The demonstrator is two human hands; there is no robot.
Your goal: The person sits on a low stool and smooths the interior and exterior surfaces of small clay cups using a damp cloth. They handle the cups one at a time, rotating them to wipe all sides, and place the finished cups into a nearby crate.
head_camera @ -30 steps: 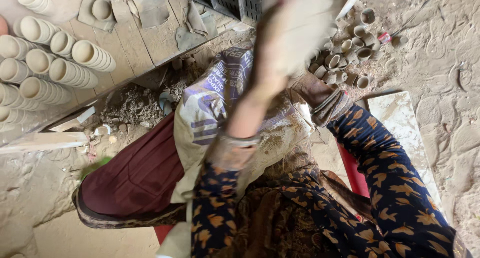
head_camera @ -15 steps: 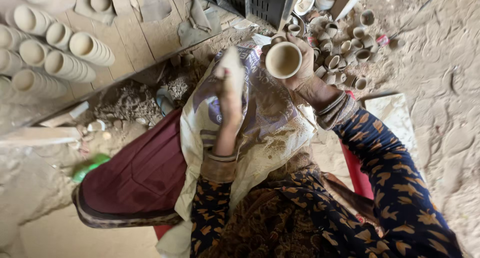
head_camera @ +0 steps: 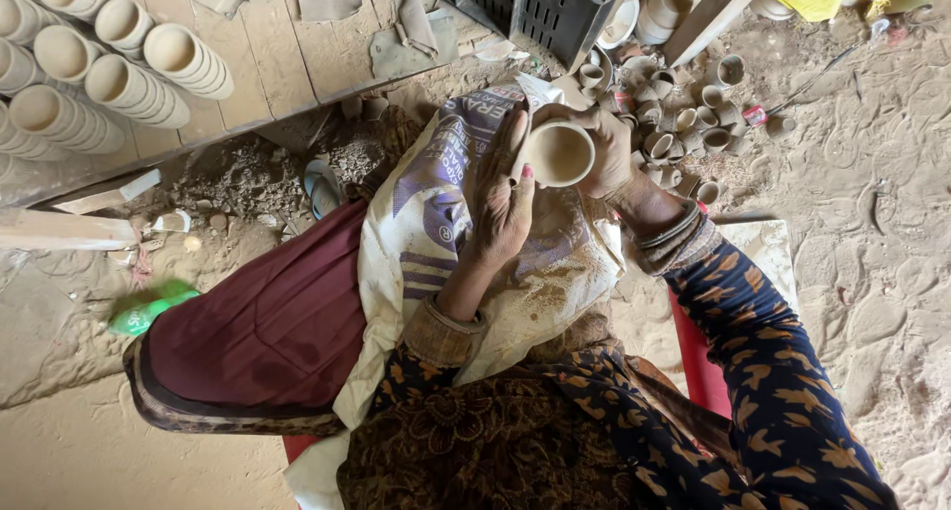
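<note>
Right hand (head_camera: 612,152): wrapped around pale clay cup (head_camera: 558,153), held above the lap. Left hand (head_camera: 503,201): fingers flat against the cup's rim. Beneath: printed sack (head_camera: 426,223). Beyond: heap of small cups (head_camera: 684,114), dark crate (head_camera: 545,10), stacked cups (head_camera: 109,69) on boards.

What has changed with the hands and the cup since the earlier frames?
The left hand has dropped from its raised position and now touches the clay cup, which the right hand has kept holding. The stacked cups and loose small cups stayed put.
</note>
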